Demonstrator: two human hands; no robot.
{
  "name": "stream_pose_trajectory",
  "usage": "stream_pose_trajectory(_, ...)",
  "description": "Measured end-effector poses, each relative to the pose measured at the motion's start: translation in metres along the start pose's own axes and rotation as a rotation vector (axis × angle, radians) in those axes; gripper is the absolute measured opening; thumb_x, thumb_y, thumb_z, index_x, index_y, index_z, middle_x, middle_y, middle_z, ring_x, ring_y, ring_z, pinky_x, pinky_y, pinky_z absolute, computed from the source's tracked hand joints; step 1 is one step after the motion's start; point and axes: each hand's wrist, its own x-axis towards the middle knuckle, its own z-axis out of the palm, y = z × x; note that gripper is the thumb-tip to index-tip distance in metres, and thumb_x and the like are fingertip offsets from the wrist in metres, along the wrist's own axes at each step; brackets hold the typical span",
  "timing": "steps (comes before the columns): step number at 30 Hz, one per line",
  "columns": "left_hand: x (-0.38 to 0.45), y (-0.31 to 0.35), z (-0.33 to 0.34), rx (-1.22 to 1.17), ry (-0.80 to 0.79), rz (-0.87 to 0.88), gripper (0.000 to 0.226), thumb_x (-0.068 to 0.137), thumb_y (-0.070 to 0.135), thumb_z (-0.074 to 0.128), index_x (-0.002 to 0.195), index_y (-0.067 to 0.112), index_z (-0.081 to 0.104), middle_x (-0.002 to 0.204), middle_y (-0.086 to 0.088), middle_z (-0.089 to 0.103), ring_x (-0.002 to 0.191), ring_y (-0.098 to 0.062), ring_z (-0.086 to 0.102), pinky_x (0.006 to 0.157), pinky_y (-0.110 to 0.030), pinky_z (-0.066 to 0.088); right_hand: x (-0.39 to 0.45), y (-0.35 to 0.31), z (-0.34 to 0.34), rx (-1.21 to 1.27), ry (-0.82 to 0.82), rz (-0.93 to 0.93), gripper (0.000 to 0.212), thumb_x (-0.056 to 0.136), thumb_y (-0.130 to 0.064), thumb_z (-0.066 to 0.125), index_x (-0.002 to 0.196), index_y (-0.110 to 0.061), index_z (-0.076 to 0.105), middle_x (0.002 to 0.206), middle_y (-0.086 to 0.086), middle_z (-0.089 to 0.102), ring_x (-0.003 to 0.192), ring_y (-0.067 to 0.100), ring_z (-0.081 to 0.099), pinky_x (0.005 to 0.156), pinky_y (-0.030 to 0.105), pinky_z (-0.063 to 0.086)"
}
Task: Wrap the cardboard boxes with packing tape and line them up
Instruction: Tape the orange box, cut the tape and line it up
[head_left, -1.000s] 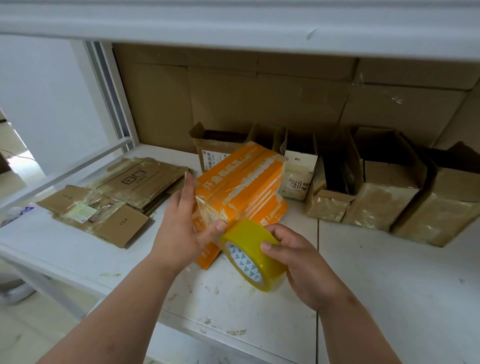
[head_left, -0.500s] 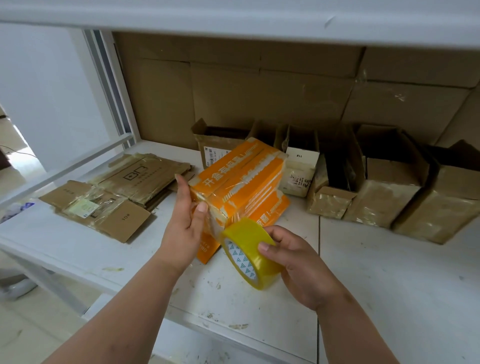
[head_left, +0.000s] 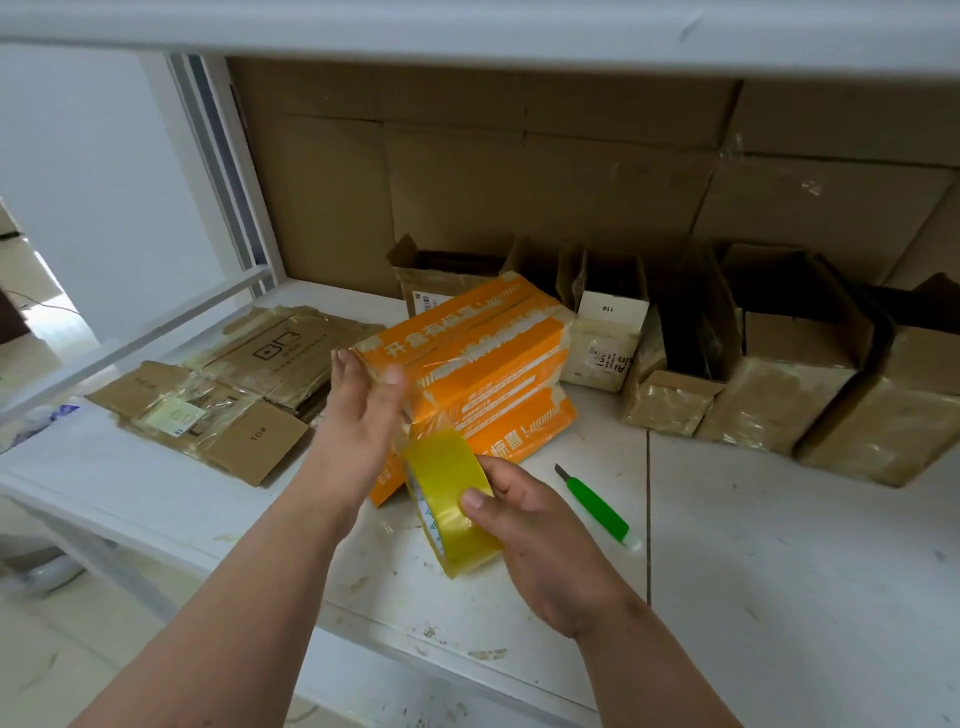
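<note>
Orange boxes (head_left: 483, 364) stand tilted on the surface (head_left: 779, 571), left hand (head_left: 358, 415) flat with straight fingers against their near end, right hand (head_left: 535, 525) gripping the tape (head_left: 449, 499) just below; keep the strip taut, pressing it flat.

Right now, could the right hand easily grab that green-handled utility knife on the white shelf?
Probably not straight away: the right hand grips the yellow tape roll. The green-handled utility knife lies uncovered just beside it on the white shelf.
</note>
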Motion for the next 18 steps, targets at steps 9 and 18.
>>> stream_pose_trajectory(9,0.022,-0.012,-0.028,0.401,-0.005,0.118,0.110,0.066,0.087,0.061,0.154,0.031,0.026,0.164,0.009,0.019,0.147,-0.012,0.027,0.117,-0.049,0.032,0.006,0.005,0.003,-0.084,-0.061,0.018,0.042,0.080,-0.023,0.059,0.122,-0.021,0.064,0.116,0.000,0.072,0.109,0.015,0.066,0.091,0.029,0.052)
stream_pose_trajectory(18,0.019,0.007,-0.036,0.537,-0.017,0.064,0.106,0.069,0.074,0.063,0.156,0.023,0.026,0.164,0.001,0.020,0.144,-0.020,0.036,0.112,-0.044,0.036,-0.001,0.009,0.004,-0.229,-0.052,0.065,0.038,0.086,-0.033,0.056,0.121,-0.025,0.065,0.114,-0.006,0.073,0.108,0.014,0.067,0.101,0.042,0.050)
